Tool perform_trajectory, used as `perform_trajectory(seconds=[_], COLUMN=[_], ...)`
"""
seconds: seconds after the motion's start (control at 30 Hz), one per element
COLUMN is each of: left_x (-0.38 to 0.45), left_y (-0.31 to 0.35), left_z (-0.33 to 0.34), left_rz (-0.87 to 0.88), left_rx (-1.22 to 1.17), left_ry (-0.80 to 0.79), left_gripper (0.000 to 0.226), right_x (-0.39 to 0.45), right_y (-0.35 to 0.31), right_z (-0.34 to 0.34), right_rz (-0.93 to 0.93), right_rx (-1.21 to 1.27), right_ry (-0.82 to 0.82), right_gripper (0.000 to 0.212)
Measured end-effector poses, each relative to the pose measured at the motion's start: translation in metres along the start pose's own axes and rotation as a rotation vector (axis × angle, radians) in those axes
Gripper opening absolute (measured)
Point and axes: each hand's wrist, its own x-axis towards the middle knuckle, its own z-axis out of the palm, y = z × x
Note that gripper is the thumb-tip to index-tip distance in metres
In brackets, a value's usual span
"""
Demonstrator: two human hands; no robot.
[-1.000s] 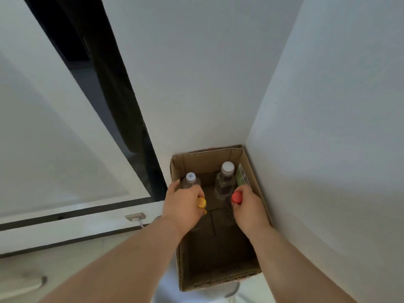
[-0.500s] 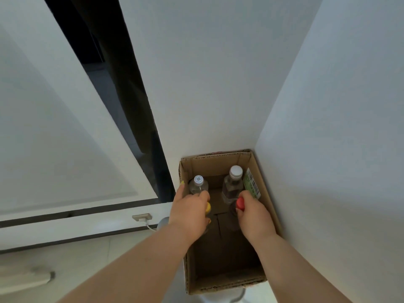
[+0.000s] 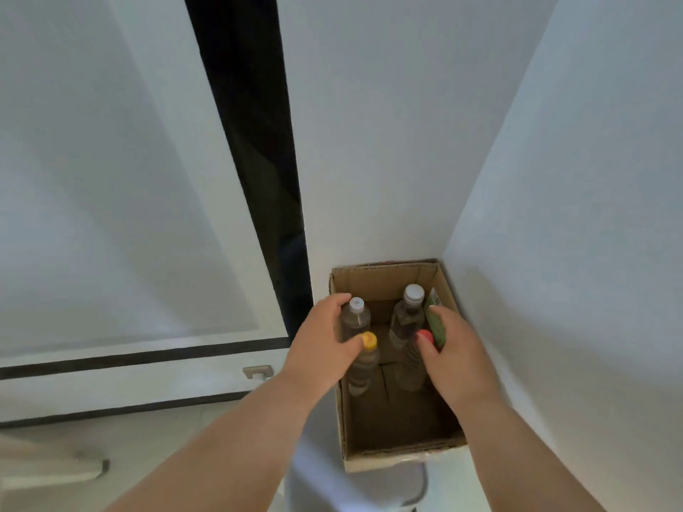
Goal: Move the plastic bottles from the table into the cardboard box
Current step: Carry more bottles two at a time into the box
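Left hand (image 3: 325, 345): fingers loosely spread against clear yellow-capped plastic bottle (image 3: 364, 364). Right hand (image 3: 452, 349): fingers loosely spread against clear red-capped plastic bottle (image 3: 414, 364). Both bottles upright inside brown open-topped cardboard box (image 3: 384, 280), in front of two white-capped bottles.
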Motion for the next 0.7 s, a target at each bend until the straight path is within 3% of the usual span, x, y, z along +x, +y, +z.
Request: perform_trajectory(seconds=[0.13,0.33,0.53,0.7], left_x=[-0.033,-0.105,-0.215,-0.343], left_y=[0.023,0.064,0.089,0.086], left_z=[-0.044,-0.114,-0.158,-0.157], left_rz=[-0.026,0.058,0.13,0.106], left_rx=[-0.226,-0.5,-0.547,-0.596], left_ry=[0.074,0.154,0.382,0.713], left_gripper=[0.055,0.04,0.049,0.034], right_x=[-0.034,-0.082,-0.141,-0.224], right_y=[-0.044,-0.114,-0.15,-0.161], right_z=[-0.031,-0.072,-0.084,-0.085], right_rz=[-0.076,-0.189,-0.371,-0.493], right_rx=[0.226,0.595,0.827,0.924], right_ry=[0.091,0.02,-0.195,-0.478], right_gripper=[0.045,0.04,0.035,0.045])
